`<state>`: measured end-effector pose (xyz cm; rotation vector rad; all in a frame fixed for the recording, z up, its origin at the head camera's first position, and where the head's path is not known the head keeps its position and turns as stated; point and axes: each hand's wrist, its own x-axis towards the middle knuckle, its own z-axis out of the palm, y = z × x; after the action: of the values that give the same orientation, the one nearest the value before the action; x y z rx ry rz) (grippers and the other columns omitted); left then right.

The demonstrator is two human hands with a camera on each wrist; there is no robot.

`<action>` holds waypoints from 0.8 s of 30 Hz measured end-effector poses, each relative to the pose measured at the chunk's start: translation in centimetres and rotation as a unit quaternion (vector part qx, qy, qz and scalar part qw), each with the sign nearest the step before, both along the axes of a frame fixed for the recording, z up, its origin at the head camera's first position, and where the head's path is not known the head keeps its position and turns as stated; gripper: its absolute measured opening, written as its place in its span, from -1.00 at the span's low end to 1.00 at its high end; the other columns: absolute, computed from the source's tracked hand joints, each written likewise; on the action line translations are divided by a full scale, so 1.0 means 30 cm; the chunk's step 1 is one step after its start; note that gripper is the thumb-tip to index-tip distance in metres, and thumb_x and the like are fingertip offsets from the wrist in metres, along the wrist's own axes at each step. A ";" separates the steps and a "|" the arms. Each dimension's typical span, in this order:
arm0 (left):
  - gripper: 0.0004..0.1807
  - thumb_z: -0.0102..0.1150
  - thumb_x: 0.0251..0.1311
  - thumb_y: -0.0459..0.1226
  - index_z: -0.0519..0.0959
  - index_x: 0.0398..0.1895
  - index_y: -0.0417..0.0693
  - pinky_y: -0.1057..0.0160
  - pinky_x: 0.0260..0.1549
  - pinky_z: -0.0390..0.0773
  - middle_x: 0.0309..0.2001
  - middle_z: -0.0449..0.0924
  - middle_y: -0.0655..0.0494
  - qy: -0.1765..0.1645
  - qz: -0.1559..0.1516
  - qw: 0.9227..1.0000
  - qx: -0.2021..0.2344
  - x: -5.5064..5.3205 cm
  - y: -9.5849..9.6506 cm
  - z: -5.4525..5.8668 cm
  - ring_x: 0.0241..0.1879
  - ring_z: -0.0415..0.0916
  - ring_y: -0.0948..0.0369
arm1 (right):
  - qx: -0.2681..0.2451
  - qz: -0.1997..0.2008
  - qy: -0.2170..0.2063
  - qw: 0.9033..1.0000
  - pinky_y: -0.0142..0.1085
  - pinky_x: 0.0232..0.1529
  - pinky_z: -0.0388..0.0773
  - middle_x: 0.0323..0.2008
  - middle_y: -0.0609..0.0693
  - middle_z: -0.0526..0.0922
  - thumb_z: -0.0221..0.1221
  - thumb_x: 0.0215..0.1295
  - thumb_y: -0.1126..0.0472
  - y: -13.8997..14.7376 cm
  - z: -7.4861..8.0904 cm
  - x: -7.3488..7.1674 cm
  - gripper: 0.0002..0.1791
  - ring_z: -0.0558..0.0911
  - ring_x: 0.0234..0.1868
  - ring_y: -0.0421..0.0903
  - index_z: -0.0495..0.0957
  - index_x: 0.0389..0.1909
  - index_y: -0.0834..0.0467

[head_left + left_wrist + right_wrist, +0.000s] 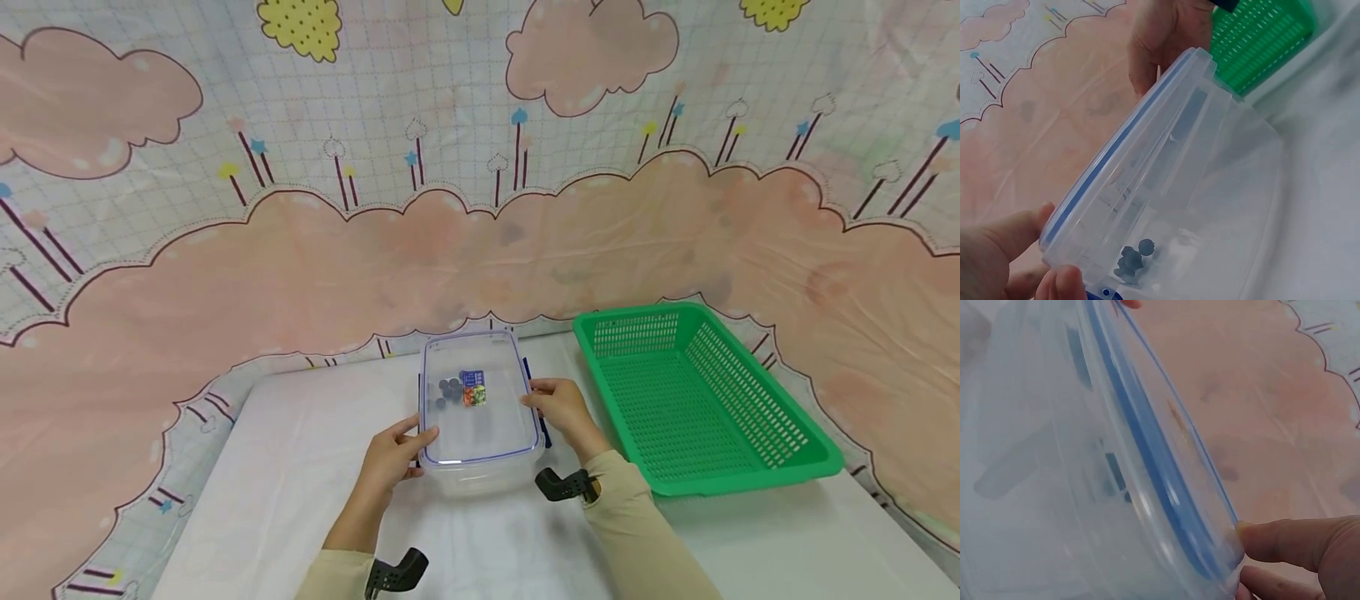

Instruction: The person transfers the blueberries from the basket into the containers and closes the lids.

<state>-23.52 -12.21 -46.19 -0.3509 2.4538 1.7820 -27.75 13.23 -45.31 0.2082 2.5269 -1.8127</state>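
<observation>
A clear plastic food container (480,482) stands on the white table with its blue-edged lid (498,433) on top. Several small dark round berries (1132,259) lie inside, and a colourful label (474,388) sits on the lid. At the near left corner, my left hand (392,454) grips the lid's edge, thumb on top and fingers below. My right hand (562,408) pinches the lid's right edge between thumb and fingers. Dark blue side latches (545,429) hang loose along the right side.
To the right stands a green slatted basket (652,471), close beside my right forearm. Behind the white table (285,467) hangs a patterned cloth (450,267) with clouds, which also runs along both sides.
</observation>
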 end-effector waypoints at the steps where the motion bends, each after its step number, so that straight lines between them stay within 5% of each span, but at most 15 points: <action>1: -0.35 0.33 0.21 -0.13 0.44 0.33 -0.21 0.35 -0.52 0.64 -0.35 0.50 0.03 0.002 -0.002 1.000 -0.001 0.001 0.001 -0.002 -0.43 0.47 0.23 | 0.000 0.000 -0.002 1.000 -0.17 -0.09 0.65 0.01 0.27 0.64 0.24 0.25 0.30 0.001 -0.002 0.000 -0.54 0.64 -0.12 0.04 0.53 0.16 0.37; 12: -0.33 0.36 0.18 -0.13 0.44 0.33 -0.19 0.33 -0.53 0.66 -0.03 0.47 -0.08 0.022 -0.009 0.999 -0.044 0.013 0.006 -0.003 -0.30 0.48 0.11 | -0.001 -0.005 -0.007 1.000 -0.07 0.05 0.63 0.10 0.29 0.60 0.23 0.27 0.28 0.001 -0.020 -0.004 -0.54 0.63 0.03 0.13 0.52 0.18 0.36; 24: -0.39 0.37 0.17 -0.19 0.49 0.28 -0.21 0.34 -0.58 0.64 0.00 0.50 -0.07 0.015 -0.001 0.999 -0.041 0.008 0.007 -0.020 -0.33 0.49 0.15 | -0.003 -0.004 -0.007 1.000 -0.13 -0.03 0.65 0.08 0.28 0.61 0.24 0.27 0.27 0.004 -0.034 0.004 -0.55 0.64 -0.05 0.06 0.54 0.16 0.36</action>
<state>-23.30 -12.00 -46.80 -0.3308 2.5510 1.7021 -27.62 13.33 -46.32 0.2311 2.5147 -1.8160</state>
